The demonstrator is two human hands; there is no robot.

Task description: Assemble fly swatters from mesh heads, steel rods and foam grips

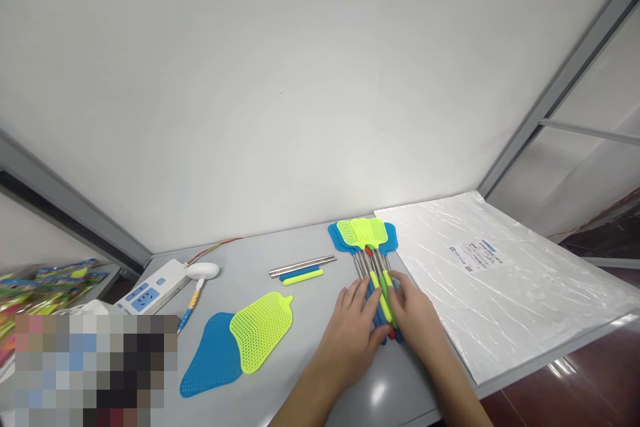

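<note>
Several fly swatters (362, 232) lie side by side on the table, with yellow-green and blue mesh heads overlapping toward the wall. Their metal shafts lead down to blue, yellow, green and red handles. From the left, my left hand (354, 320) lies over the handles, fingers curved and thumb at their lower ends. Against the right side of the same handles, my right hand (414, 315) is curled, partly hiding them. Left of the bundle are a loose yellow-green swatter head (265, 332) and a blue swatter head (213, 359), partly overlapped by the yellow one.
Metal rods (303, 266) lie beside a blue and a yellow grip (303, 277) near the wall. A white power strip (150, 288) with a plugged-in white adapter (203, 271) stands at left. A white plastic packet (450, 247) covers the table's right side.
</note>
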